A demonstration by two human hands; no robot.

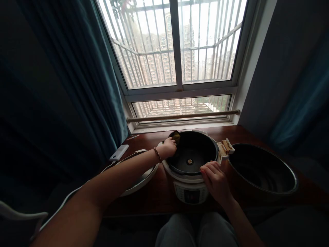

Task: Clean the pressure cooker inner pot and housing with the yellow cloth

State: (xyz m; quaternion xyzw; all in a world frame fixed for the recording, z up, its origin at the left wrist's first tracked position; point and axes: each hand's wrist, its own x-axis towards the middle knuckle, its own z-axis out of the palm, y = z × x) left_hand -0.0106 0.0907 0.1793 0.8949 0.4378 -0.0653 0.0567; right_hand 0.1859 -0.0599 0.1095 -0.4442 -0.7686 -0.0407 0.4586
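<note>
A white electric pressure cooker (177,181) stands on the dark wooden table, lid off, with its black inside and a small round centre piece (189,161) showing. My left hand (167,148) is closed on an olive-brown cloth (176,137) and presses it against the left inner rim. At the front right, my right hand (214,176) grips the cooker's rim, its fingers curled over the edge. A hinge bracket (226,147) with brownish stains juts from the cooker's right side.
The removed black inner pot (262,169) sits right of the cooker. Beneath my left forearm lies a round white-rimmed lid (147,175), partly hidden. A white device (119,153) with a cable rests at the table's left. Behind are a barred window (177,44) and a blue curtain (84,75).
</note>
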